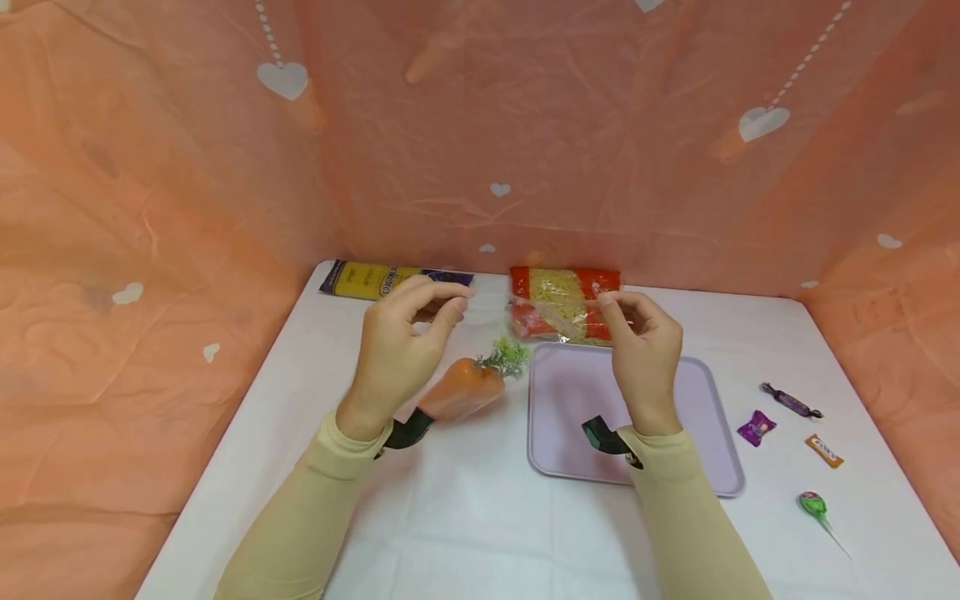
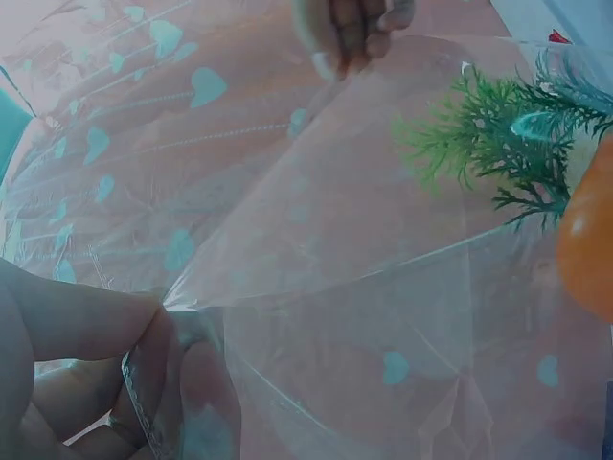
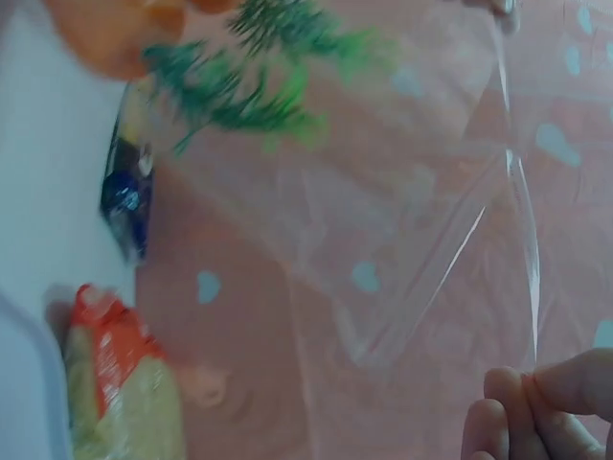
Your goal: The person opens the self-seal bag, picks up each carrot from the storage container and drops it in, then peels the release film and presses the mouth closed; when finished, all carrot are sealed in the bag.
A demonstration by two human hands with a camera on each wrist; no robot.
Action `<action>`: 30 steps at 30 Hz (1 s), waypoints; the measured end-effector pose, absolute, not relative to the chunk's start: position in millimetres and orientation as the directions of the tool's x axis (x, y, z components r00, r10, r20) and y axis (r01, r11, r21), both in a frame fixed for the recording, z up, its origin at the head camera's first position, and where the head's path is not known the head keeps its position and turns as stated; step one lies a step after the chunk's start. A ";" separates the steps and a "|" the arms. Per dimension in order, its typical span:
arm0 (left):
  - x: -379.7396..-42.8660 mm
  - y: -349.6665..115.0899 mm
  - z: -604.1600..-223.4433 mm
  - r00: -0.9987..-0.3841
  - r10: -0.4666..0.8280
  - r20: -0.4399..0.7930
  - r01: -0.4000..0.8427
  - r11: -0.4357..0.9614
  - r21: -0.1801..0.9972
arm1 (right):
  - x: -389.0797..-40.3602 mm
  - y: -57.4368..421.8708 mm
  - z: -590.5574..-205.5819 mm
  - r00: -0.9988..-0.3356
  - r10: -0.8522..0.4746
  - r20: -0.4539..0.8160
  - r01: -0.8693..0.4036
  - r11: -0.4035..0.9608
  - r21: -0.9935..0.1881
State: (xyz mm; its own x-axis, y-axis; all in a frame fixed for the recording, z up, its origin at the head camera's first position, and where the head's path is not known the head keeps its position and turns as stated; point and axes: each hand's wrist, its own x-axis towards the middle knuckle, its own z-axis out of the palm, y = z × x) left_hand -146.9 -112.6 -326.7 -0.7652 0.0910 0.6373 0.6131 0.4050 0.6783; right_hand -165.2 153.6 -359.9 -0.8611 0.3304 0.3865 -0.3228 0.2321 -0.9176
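A clear plastic bag (image 2: 335, 230) stretches between the two hands, its edge pulled taut in the wrist views. My left hand (image 1: 401, 350) pinches one corner between thumb and fingers. On the other side my right hand (image 1: 648, 358) pinches the bag's opposite edge with thumb and forefinger. Orange toy carrots (image 1: 465, 387) with green leafy tops (image 1: 506, 357) show below and between the hands, seen partly through the film. I cannot tell whether the carrots are inside the bag. In the head view the film is hard to see, except where it crosses the red pasta packet (image 1: 557, 292).
A lilac tray (image 1: 558, 467) lies under the right forearm. Behind the left hand is a yellow and purple packet (image 1: 360, 280). At the right are a dark wrapped candy (image 1: 791, 401), a purple candy (image 1: 757, 427), an orange candy (image 1: 824, 451) and a green lollipop (image 1: 813, 505). Orange sheeting surrounds the white table.
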 end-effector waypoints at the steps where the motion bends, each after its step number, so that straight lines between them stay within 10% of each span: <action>1: -147.3 -112.8 -326.6 -0.767 0.089 0.636 0.611 0.403 0.681 | -167.6 158.7 -365.9 -0.865 0.339 0.370 -0.309 0.221 -0.925; 30: -146.9 -120.3 -324.2 -0.774 0.065 0.630 0.602 0.383 0.700 | -148.4 249.8 -423.1 -0.881 0.450 0.144 0.055 0.400 -0.915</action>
